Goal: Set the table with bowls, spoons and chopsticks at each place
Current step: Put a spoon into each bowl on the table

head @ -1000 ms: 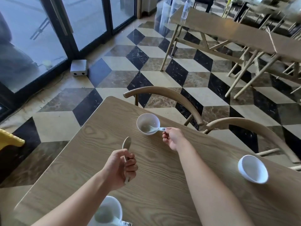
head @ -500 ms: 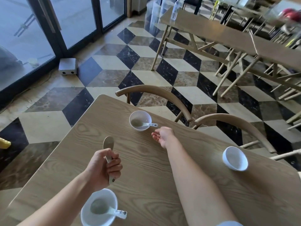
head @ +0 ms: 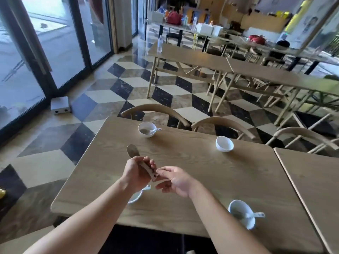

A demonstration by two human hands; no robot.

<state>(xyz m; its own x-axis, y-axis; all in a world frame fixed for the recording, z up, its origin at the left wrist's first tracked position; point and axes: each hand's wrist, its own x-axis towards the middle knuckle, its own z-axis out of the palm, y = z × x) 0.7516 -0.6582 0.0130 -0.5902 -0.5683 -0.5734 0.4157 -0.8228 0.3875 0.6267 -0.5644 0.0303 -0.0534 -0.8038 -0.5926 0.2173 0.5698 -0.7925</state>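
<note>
Spoon sits just left of the frame's centre, over the wooden table. The left hand grips its handle with curled fingers, scoop aimed upper left. The right hand brings thumb and forefinger to the handle's end, but whether they pinch it I cannot tell. White bowls ring the hands: upper bowl and lower-right bowl each hold a spoon, and right bowl holds none.

legible text: none | spoon handle end: small dark marks, too small to read | bottle label, far table: blurred | poster, far right: no letters readable
</note>
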